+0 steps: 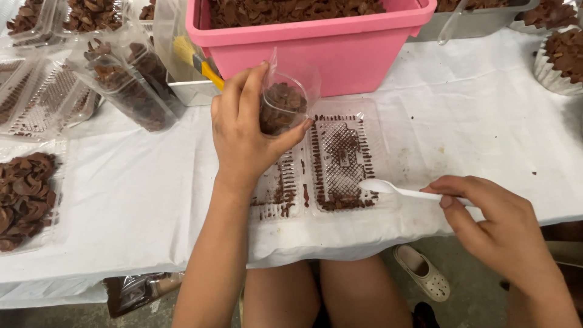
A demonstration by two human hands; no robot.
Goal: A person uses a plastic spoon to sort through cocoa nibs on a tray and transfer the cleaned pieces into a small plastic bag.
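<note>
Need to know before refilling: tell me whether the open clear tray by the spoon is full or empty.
Nearly empty: the clear tray holds only brown crumbs.

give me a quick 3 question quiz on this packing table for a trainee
1. True or false: the left hand holds a small clear bag of brown pieces above the table.
2. What does the right hand hold? A) a yellow brush B) a white plastic spoon C) a lid
3. Fill in: the spoon's bowl rests at the edge of the open clear ____ in front of the pink tub.

Key
1. True.
2. B; the handle is pinched between the fingers.
3. Tray; it lies on the white cloth with brown crumbs in its ridges.
</note>
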